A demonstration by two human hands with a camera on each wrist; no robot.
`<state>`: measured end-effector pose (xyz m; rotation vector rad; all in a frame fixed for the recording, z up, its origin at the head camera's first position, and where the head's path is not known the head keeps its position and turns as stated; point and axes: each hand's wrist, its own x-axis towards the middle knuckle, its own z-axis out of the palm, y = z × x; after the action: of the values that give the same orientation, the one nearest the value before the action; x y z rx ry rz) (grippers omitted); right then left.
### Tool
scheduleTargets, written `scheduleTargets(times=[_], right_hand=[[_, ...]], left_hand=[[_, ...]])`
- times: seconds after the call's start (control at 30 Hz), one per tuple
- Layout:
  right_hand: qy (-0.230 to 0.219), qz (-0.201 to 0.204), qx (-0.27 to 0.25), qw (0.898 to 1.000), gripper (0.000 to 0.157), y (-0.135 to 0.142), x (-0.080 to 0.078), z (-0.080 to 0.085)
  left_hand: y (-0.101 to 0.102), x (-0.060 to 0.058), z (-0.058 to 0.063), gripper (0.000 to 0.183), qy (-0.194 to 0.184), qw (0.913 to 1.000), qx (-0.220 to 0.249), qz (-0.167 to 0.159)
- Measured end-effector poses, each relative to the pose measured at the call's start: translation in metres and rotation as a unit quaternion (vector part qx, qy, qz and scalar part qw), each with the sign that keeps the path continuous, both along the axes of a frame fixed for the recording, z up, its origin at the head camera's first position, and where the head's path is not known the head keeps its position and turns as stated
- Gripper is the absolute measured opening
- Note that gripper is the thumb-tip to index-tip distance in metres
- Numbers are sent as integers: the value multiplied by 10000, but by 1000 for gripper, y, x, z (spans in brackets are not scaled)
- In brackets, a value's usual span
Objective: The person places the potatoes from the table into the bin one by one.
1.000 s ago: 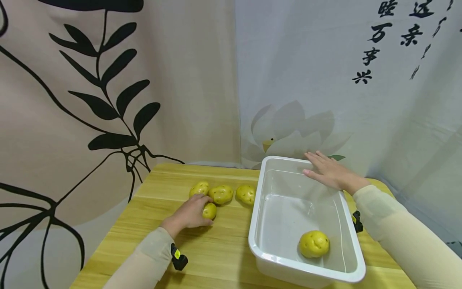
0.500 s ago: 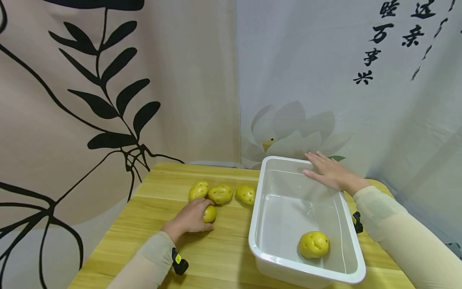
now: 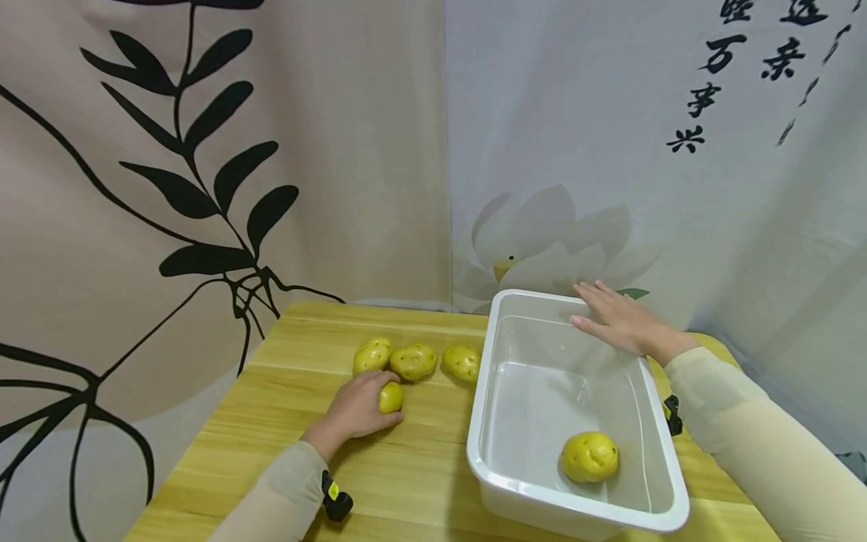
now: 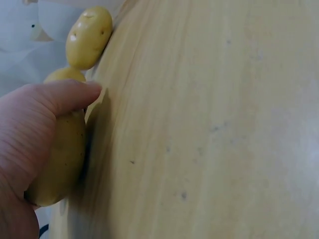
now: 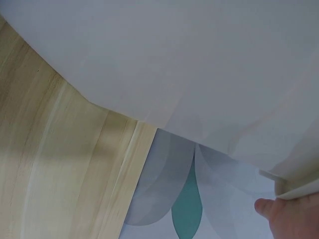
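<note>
In the head view my left hand (image 3: 360, 406) holds a yellow potato (image 3: 390, 398), fingers and thumb curled round it. The left wrist view has the thumb lying across this potato (image 4: 61, 159), low beside the wooden surface. Behind that hand sit three more potatoes, among them a left one (image 3: 372, 355), a middle one (image 3: 415, 362) and one next to the bin (image 3: 462, 363). My right hand (image 3: 619, 322) rests with straight fingers on the far right corner of a white plastic bin (image 3: 477, 406). One potato (image 3: 590, 457) lies inside the bin, near its front.
The wooden table (image 3: 400, 482) carries the bin on its right side. A printed curtain (image 3: 366, 150) hangs right behind the table's back edge. A small black device (image 3: 336, 500) is strapped at the left wrist.
My left hand has closed further round the potato and shifted slightly, the potato turning a little toward the palm. The right hand and the bin stay where they were.
</note>
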<state>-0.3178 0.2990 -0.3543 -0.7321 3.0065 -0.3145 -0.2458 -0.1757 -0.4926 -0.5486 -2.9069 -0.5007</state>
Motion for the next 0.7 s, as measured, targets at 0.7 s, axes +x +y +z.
scheduleTargets(times=[0.7], right_hand=[[39,-1,-47,10000,73,-2,1,2]], left_hand=[[-2,3,-3,60,114,9996,262,10]])
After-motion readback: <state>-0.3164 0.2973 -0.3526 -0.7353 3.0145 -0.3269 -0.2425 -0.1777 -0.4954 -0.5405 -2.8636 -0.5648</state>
